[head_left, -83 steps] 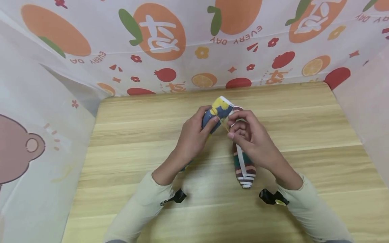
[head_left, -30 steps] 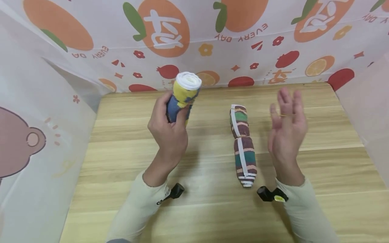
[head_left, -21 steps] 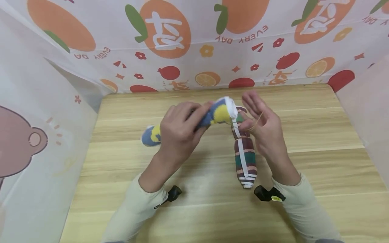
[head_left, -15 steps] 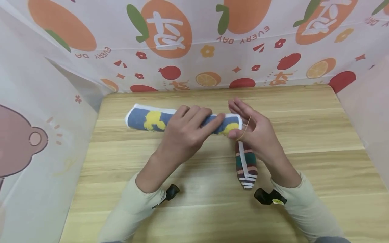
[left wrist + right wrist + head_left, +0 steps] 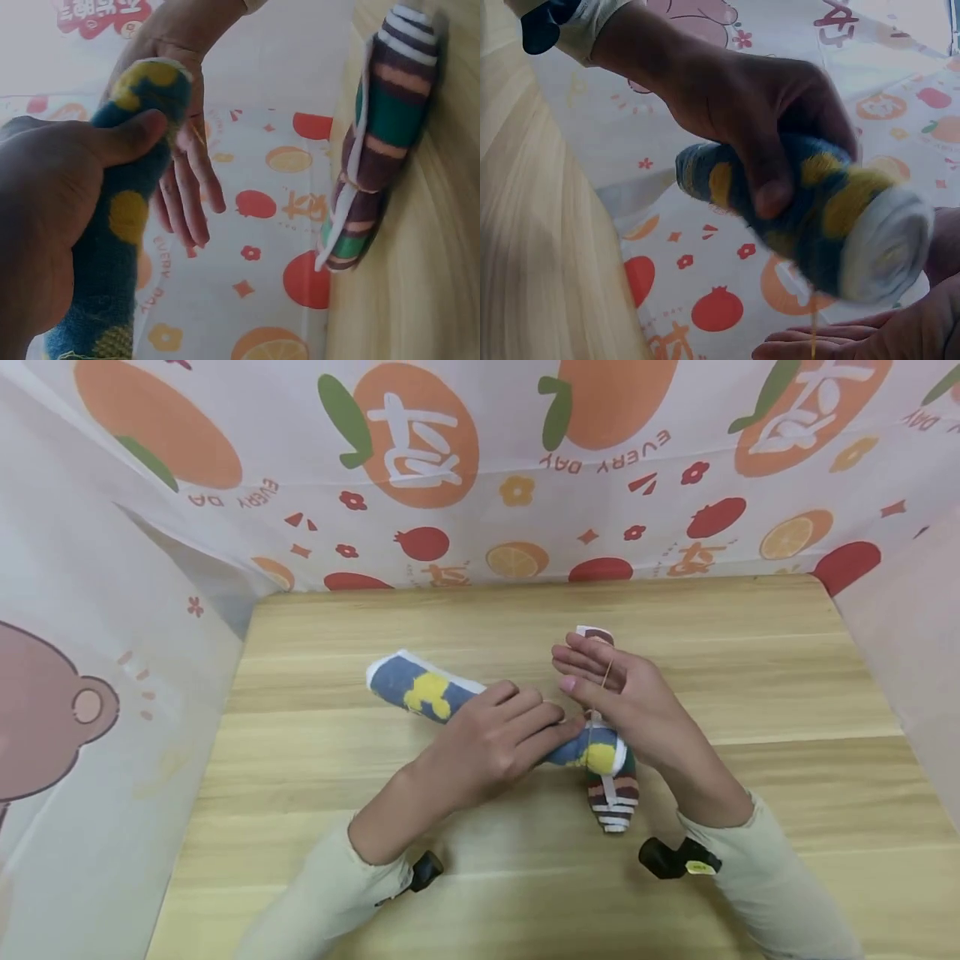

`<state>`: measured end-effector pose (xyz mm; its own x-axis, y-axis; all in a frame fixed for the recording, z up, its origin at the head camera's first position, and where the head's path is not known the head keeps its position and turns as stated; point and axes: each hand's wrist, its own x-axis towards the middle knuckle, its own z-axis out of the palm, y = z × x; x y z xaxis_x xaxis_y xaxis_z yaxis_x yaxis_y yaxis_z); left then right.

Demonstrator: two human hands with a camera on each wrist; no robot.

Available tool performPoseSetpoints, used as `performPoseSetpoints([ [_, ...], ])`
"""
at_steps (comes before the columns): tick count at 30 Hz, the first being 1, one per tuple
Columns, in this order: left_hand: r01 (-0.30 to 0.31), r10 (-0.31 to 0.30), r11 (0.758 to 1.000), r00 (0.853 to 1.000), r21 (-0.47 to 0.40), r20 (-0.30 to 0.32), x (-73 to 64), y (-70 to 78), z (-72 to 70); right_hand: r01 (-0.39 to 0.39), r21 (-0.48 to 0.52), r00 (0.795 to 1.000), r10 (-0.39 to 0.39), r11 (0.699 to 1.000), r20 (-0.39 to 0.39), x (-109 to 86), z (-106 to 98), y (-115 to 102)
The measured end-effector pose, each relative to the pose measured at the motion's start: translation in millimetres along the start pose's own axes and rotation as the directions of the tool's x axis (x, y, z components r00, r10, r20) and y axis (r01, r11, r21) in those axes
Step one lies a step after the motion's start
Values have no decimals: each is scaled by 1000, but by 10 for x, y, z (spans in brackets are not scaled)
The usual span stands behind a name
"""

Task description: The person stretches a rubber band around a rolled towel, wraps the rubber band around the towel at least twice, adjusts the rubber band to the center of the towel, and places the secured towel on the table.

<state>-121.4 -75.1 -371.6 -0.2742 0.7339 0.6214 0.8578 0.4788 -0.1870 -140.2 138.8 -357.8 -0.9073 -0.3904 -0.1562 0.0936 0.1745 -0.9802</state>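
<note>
My left hand (image 5: 487, 735) grips a rolled towel (image 5: 431, 693), blue with yellow patches and white ends. The roll slants down to the right, its near end overlapping a striped rolled towel (image 5: 615, 814) in the head view. Beside that end is my right hand (image 5: 637, 702), fingers extended, with a thin rubber band (image 5: 606, 672) stretched over it. From there the band runs down to the blue roll's end, as the right wrist view also shows at the band's taut strand (image 5: 814, 322). The left wrist view shows the striped roll (image 5: 382, 127) cinched at its middle by a band.
The striped roll lies lengthwise on the wooden table (image 5: 315, 760). A white curtain (image 5: 480, 443) printed with fruit hangs behind the table's back edge. Small black cameras (image 5: 427, 870) sit on both wrists.
My left hand has turned the blue roll from upright to slanting and brought it rightward and down. My right hand came in from the right; its band now reaches the roll's end.
</note>
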Motion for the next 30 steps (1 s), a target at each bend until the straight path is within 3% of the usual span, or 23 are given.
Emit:
performPoseSetpoints([
  [4,135,-137,989,990,-53,-24,-66,72,2,15,-15,1000,-16,1000,-14,-83,33,41],
  [7,270,-270,958,963,-96,13,-70,93,0,62,-124,996,-70,990,-58,-196,106,27],
  [9,353,-350,927,936,-129,47,-38,94,11,112,-266,984,-144,957,-103,-271,175,-15],
  [10,386,-382,912,922,-139,58,-14,91,23,157,-355,972,-208,922,-110,-311,211,-45],
  [12,420,-413,895,908,-152,74,38,87,61,244,-523,932,-347,816,-108,-384,271,-110],
  [15,390,-384,900,921,-195,67,95,93,119,338,-702,833,-546,626,-85,-441,288,-209],
  [16,368,-364,907,930,-206,58,101,99,139,345,-724,818,-570,597,-80,-443,271,-240],
  [17,348,-346,911,937,-221,48,104,106,154,338,-723,821,-565,603,-87,-434,245,-268],
  [18,337,-338,911,940,-236,38,105,112,164,314,-712,837,-537,628,-104,-421,213,-288],
  [20,363,-369,894,929,-262,29,100,115,166,253,-660,881,-450,707,-145,-395,143,-299],
  [22,433,-436,862,898,-262,52,95,108,155,187,-612,909,-371,769,-189,-393,101,-272],
  [24,513,-506,825,858,-239,93,97,99,141,188,-595,898,-382,782,-219,-418,106,-219],
  [25,544,-533,811,839,-214,114,96,94,138,228,-601,870,-437,766,-228,-429,126,-183],
  [26,570,-554,801,822,-184,135,99,92,137,287,-614,822,-518,735,-236,-435,155,-146],
  [27,588,-568,794,808,-154,154,102,89,141,370,-627,745,-622,686,-241,-433,194,-106],
  [28,600,-580,790,798,-125,166,106,85,149,455,-640,646,-725,618,-241,-419,237,-69],
  [30,614,-597,786,784,-73,169,117,78,161,589,-671,451,-872,450,-189,-403,305,0],
])
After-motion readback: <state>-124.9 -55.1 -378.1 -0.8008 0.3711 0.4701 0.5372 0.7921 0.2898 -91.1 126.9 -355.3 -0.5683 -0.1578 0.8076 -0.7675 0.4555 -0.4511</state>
